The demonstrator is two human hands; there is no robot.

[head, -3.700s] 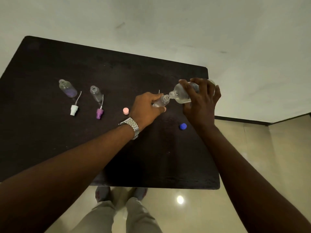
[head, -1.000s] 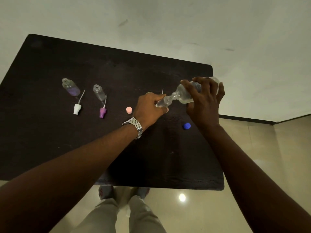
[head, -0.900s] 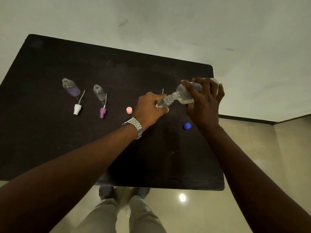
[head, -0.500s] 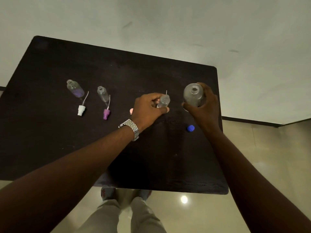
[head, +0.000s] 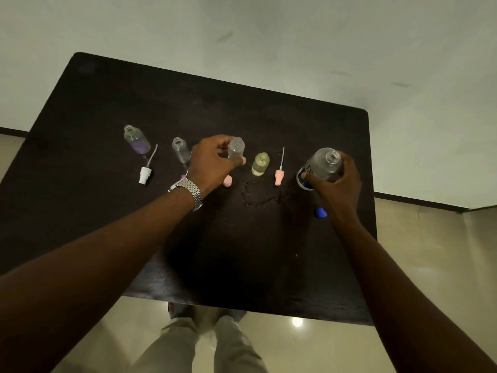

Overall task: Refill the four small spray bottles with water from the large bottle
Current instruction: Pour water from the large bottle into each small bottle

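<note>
My left hand [head: 212, 164] grips a small clear spray bottle [head: 236, 147], upright, just above or on the dark table [head: 107, 224]. My right hand [head: 337, 184] holds the large clear bottle [head: 322, 164] upright at the table's right, its mouth uncapped. A yellowish small bottle [head: 260, 164] stands between my hands. Two more small bottles stand to the left: one with a purple tint [head: 136, 139] and a clear one [head: 180, 149]. All small bottles are uncapped.
Loose spray heads lie on the table: a white one [head: 145, 175], a pink one with its tube [head: 279, 177], a pink cap [head: 227, 181]. The blue cap [head: 320, 212] lies by my right wrist. Water drops [head: 258, 196] wet the table's middle.
The large bottle has been tipped back upright and moved right, away from the small one. My left hand has carried the small clear bottle leftward, uncovering the yellowish bottle.
</note>
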